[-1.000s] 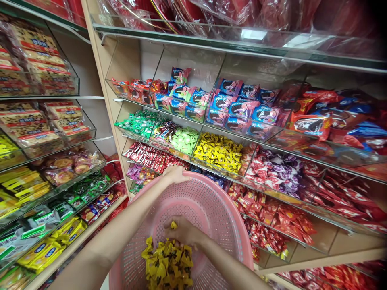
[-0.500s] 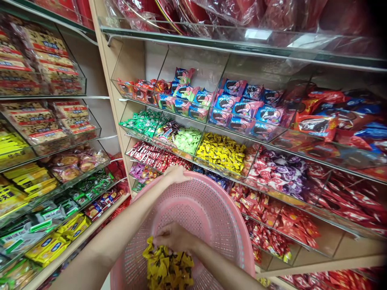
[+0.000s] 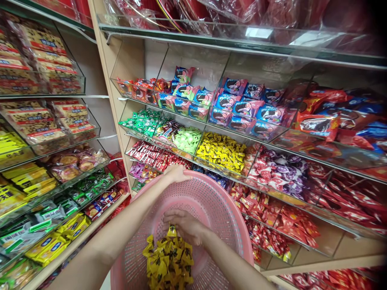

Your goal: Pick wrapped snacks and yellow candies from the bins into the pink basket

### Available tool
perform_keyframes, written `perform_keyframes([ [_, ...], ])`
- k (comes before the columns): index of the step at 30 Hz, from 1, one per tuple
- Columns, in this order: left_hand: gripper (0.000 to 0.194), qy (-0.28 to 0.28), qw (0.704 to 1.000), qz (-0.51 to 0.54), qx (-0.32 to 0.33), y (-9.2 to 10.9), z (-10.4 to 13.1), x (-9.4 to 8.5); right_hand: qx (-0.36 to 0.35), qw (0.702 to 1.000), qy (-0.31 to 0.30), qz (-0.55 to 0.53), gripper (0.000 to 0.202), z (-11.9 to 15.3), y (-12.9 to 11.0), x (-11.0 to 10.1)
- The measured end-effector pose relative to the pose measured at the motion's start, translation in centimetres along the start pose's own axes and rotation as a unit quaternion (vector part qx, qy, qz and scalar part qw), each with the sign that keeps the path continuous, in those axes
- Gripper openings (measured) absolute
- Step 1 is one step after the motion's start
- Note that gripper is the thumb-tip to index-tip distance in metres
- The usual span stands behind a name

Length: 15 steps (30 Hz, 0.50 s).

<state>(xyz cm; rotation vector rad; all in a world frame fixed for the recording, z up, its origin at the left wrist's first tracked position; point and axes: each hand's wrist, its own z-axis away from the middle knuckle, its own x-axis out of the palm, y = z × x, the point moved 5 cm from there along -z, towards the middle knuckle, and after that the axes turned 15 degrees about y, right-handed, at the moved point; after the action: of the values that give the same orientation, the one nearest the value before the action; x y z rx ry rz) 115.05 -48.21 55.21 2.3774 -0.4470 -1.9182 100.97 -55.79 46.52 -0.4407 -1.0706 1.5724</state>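
A pink perforated plastic basket [image 3: 231,225] is tilted toward me in front of the shelves. My left hand [image 3: 177,174] is closed over its far rim, with the fingers hidden behind the edge. Inside the basket, a heap of yellow wrapped candies [image 3: 169,264] lies at the near bottom. My right hand [image 3: 184,225] is in the basket just beyond this heap, its fingers stretched out toward the left. One yellow candy stands up against the palm side of that hand, and I see nothing gripped in it.
Glass-fronted shelves hold green candies [image 3: 142,123], yellow candies [image 3: 222,151], purple and red candies [image 3: 278,173] and blue cookie packs [image 3: 232,106]. Packaged biscuits [image 3: 50,46] fill the left shelves. A glass shelf edge [image 3: 229,42] runs across the top.
My right hand has moved up and slightly away from the yellow candies, and its fingers have straightened. More of the heap shows. My left hand stays on the rim.
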Motion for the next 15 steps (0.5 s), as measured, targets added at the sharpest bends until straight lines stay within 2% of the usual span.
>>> perform_keyframes([
  [4, 0.067, 0.000, 1.000, 0.003, 0.003, 0.1, -0.3, 0.3, -0.029, 0.998, 0.028, 0.056, 0.028, 0.1, 1.5, 1.0],
  [7, 0.067, -0.001, 1.000, 0.004, 0.002, 0.1, -0.4, 0.4, -0.090, 0.979, -0.011, 0.185, 0.024, 0.8, 1.9, 2.6],
  [9, 0.066, -0.002, 1.000, 0.004, 0.001, 0.0, -0.5, 0.5, -0.183, 0.937, -0.033, 0.295, 0.028, 1.4, 1.4, 3.6],
  [11, 0.066, -0.001, 1.000, 0.004, 0.000, 0.0, -0.6, 0.5, -0.271, 0.886, -0.027, 0.376, 0.030, 1.4, 0.7, 4.1],
  [13, 0.066, 0.000, 1.000, 0.004, 0.001, 0.1, -0.6, 0.5, -0.315, 0.844, -0.018, 0.435, 0.032, 0.9, 0.7, 4.4],
  [15, 0.066, 0.002, 1.000, 0.004, 0.002, 0.2, -0.7, 0.4, -0.324, 0.810, -0.018, 0.488, 0.034, -0.1, 1.7, 4.5],
])
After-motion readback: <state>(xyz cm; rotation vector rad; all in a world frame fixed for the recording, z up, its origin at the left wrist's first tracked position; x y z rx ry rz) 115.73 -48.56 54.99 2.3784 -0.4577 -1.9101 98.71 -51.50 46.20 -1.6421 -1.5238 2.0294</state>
